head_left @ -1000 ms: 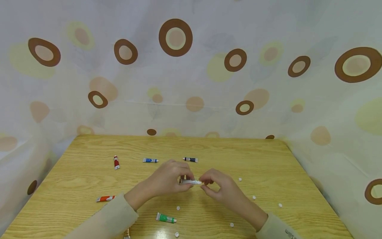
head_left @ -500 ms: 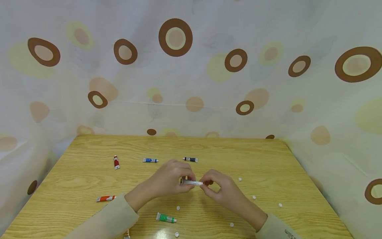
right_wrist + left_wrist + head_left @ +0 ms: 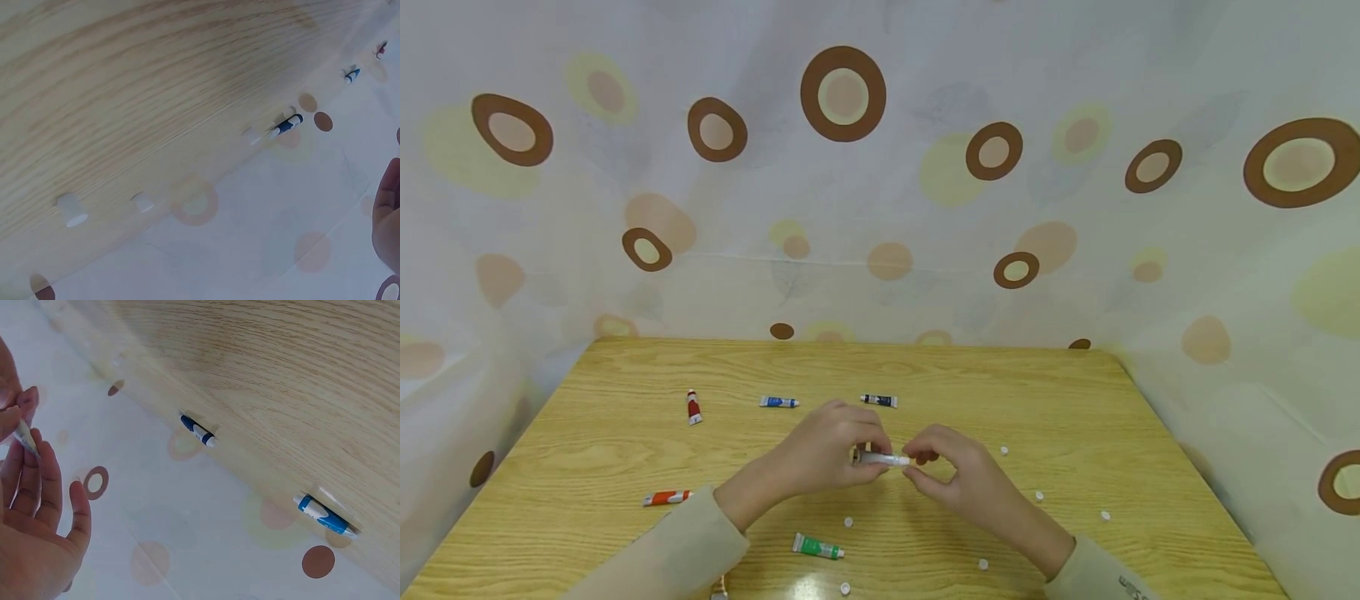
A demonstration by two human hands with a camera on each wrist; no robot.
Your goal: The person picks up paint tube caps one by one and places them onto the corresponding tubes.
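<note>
1. Head view: a pale tube (image 3: 877, 458) is held over the wooden table (image 3: 1037, 392), between both hands. Its body is gripped by the left hand (image 3: 827, 450); its white end is pinched narrowly by the thumb and forefinger of the right hand (image 3: 953, 471).
2. Head view, surroundings: beyond the hands, a dark tube (image 3: 878, 401), a blue tube (image 3: 778, 402) and a dark red tube (image 3: 693, 407) are noted. An orange-red tube (image 3: 666, 498) is found beside the left sleeve (image 3: 673, 542). Near a green tube (image 3: 817, 547) and to the right, white caps (image 3: 983, 565) are scattered.
3. Left wrist view: the pale tube is seen among fingers at the left edge; which hand is which cannot be told.
4. Right wrist view: one hand is cut off by the right edge; its grip cannot be judged. Three white caps are shown.
</note>
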